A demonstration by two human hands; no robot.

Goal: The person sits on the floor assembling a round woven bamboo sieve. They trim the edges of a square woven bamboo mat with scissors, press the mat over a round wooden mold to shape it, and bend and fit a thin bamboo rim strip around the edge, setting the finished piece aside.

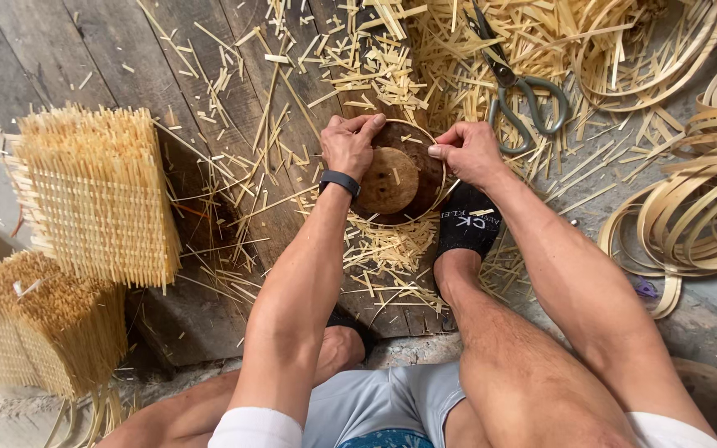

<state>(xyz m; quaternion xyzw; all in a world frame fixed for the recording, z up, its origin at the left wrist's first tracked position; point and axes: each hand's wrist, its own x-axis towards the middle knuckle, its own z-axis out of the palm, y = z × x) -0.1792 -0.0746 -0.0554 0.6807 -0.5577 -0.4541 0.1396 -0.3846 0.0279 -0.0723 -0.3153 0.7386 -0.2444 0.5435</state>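
While both hands, the left hand (348,145) and right hand (466,151), pinch a thin strip (436,197) around the round wooden block (398,176), it could spring loose if fingers slip.

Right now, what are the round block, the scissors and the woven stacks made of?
Round block: looks like dark, worn wood, with visible grain and small holes. Both the left hand and the right hand grip its rim. Scissors: dull grey metal, probably steel, loops coated grey-green. Woven stacks: pale yellow split strips, likely bamboo, matte and unpainted.
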